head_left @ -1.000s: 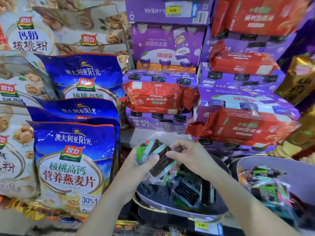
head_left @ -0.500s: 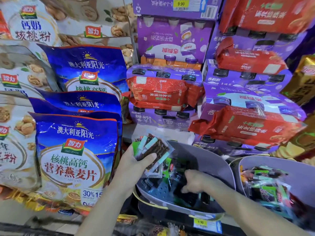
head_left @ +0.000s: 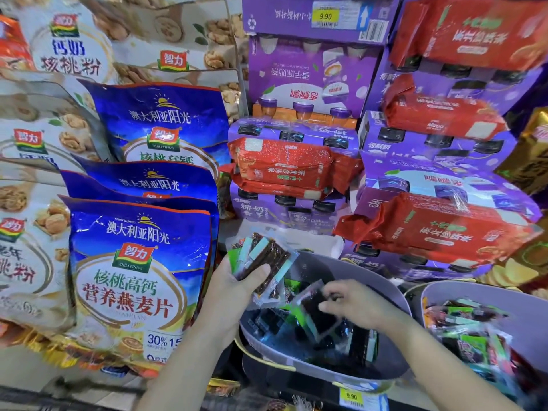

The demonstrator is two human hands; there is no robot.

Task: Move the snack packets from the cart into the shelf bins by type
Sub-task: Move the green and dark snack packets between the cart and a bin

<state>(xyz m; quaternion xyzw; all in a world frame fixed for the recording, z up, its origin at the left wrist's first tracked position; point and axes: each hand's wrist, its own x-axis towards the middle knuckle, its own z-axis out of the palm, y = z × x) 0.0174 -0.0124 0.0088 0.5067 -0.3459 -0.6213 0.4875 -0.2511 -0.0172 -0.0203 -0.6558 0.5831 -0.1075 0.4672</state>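
Two grips share one grey plastic bin: the right grip pinches a clear-wrapped dark snack packet near the bin's middle; beyond, the left grip clasps a stack of like packets over the left rim. Best to lift cleanly and match wrappers before adding.

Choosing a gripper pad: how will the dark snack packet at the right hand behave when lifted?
Likely light: the right hand holds the snack packet tilted with fingertips alone. Its glossy clear wrap looks slippery; the stack in the left hand fans out, suggesting packets slide. The sealed edges probably flex.
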